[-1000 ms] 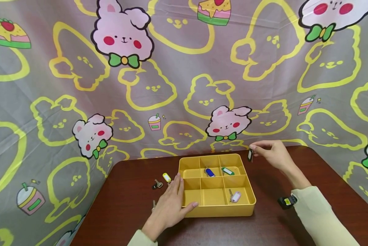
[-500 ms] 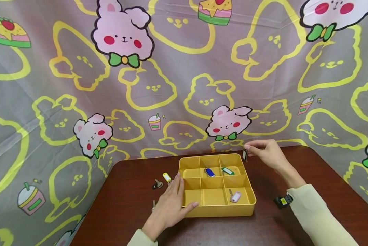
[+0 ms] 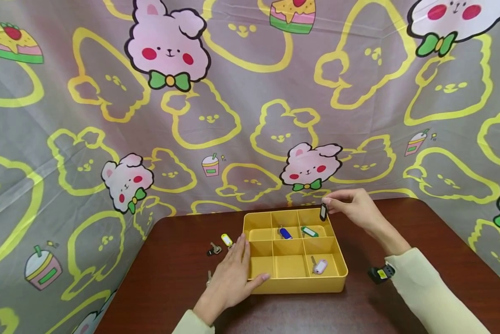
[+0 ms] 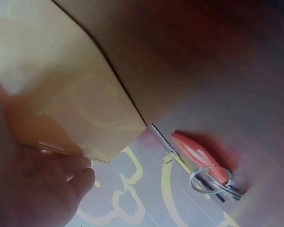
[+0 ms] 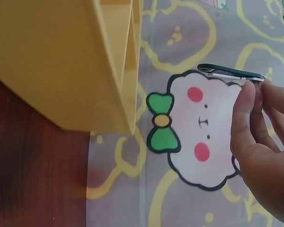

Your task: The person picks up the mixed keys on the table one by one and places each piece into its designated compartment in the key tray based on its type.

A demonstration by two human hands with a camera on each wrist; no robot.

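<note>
A yellow six-compartment box [image 3: 297, 286] sits on the table. My left hand [image 3: 229, 278] lies along its left wall with extended fingers, thumb over the front rim. My right hand [image 3: 356, 211] pinches a dark key tag [image 3: 323, 212] with a white label, hanging over the back right corner; in the right wrist view the tag [image 5: 229, 72] sticks out from the fingertips, level with the box's open side. Inside, a blue key tag [image 3: 285, 233] lies in the back middle compartment, a green key tag [image 3: 309, 231] back right, a pink key tag [image 3: 320, 266] with its key front right.
Left of the box lie a yellow key tag [image 3: 226, 240], a key with a black tag [image 3: 213, 249] and another key [image 3: 209, 277] partly behind my left hand. The left wrist view shows a red key tag [image 4: 199, 151] with keys. A patterned curtain [image 3: 241, 139] hangs behind the table.
My right hand has moved left with the dark key tag, from beyond the box's right side to over its back right corner. My left hand has stayed at the box.
</note>
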